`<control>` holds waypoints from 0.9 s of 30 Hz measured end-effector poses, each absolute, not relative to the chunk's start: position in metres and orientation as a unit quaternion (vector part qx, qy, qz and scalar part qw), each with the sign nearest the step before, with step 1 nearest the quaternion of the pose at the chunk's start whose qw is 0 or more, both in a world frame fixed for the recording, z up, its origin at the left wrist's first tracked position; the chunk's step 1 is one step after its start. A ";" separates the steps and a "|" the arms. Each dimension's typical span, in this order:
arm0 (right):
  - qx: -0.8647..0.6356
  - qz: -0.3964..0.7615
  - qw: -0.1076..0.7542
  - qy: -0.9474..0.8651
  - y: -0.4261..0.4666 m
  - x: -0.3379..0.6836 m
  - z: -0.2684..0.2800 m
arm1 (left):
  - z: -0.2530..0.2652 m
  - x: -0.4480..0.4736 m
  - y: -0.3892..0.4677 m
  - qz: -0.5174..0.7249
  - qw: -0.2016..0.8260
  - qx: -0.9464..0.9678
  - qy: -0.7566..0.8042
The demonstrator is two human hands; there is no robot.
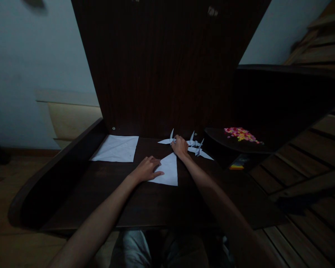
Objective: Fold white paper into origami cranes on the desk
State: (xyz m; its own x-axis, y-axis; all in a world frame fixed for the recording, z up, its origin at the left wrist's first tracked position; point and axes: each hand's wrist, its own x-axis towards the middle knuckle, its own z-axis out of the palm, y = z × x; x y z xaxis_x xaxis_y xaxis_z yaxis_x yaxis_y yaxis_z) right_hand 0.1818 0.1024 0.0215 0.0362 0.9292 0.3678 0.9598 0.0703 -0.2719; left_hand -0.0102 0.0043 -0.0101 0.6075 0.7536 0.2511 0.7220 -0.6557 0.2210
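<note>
My left hand (147,169) lies with fingers apart on a white sheet of paper (168,173) on the dark wooden desktop. The sheet's upper corner reaches up to my right hand (180,146). That hand is closed, its fingertips at the body of a white folded paper crane (164,142), whose far side they hide. Just to the right, a second paper crane (192,138) stands partly behind my hand. Nearer to me is a third paper crane (200,150), wings spread.
Another white sheet (118,149) lies at the desk's left end, beside the raised side panel (58,171). Small pink and yellow pieces (241,134) are heaped on a corner shelf (226,143) to the right. A tall dark back panel (167,74) rises behind.
</note>
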 end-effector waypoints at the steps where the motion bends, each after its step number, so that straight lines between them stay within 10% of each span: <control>1: -0.681 -0.032 0.232 -0.694 0.103 0.182 0.021 | -0.010 -0.010 0.004 0.161 0.049 0.895 0.412; 27: -0.691 -0.061 0.209 -0.689 0.106 0.194 0.023 | -0.012 -0.011 0.005 0.171 0.050 0.896 0.407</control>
State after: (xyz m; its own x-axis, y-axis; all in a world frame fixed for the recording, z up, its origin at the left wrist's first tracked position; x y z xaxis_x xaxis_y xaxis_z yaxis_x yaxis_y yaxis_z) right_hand 0.1940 0.1063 0.0227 0.0423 0.9270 0.3727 0.9780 0.0378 -0.2050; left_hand -0.0106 0.0052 -0.0117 0.6104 0.7461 0.2660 0.7116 -0.6640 0.2295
